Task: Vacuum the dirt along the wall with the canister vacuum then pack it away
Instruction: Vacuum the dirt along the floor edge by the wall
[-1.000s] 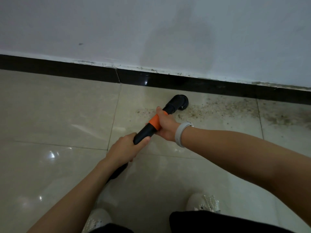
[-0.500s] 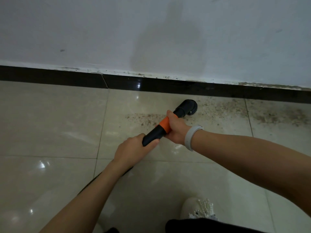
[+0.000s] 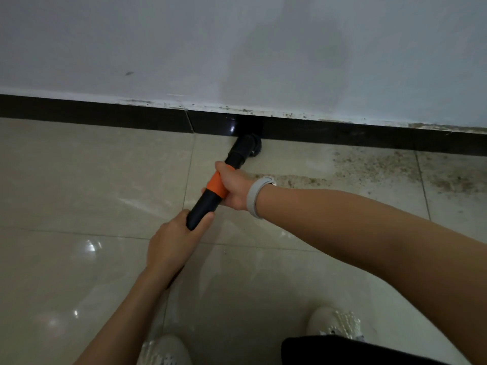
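Now both the left hand (image 3: 171,243) and right hand (image 3: 233,187) grip the vacuum wand (image 3: 210,198), its brush head (image 3: 249,146) against the baseboard (image 3: 105,114).

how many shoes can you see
2. One shoe sits at the bottom edge, left of centre; the other shoe is at lower right, partly behind dark clothing. Both are cut off or covered.

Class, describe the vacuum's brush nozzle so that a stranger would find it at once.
Find the black baseboard under the white wall. At its foot sits the brush nozzle: a round black head ending the orange-banded wand, left of the dirt.
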